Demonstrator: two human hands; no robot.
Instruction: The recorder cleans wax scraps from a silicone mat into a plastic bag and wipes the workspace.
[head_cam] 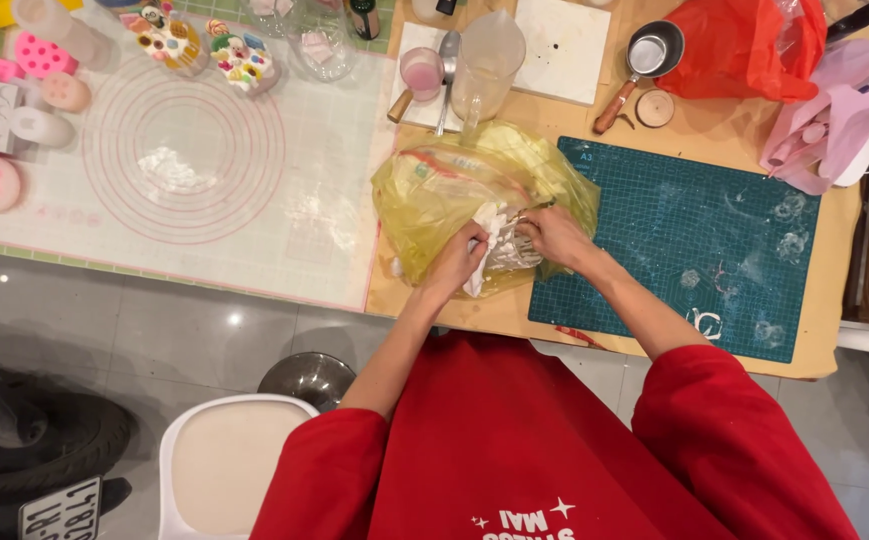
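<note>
Head view: left hand (457, 258) and right hand (551, 235) each pinch white crumpled paper (499, 245) in a narrow grip inside the yellow plastic bag (434, 200) on the counter (514, 315). A hard tug could tear the thin bag, or knock over the clear jug (484, 62) behind.

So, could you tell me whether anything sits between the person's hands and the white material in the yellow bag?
Nothing visible does. The left hand and right hand are both already on the white material at the mouth of the yellow bag.
</note>
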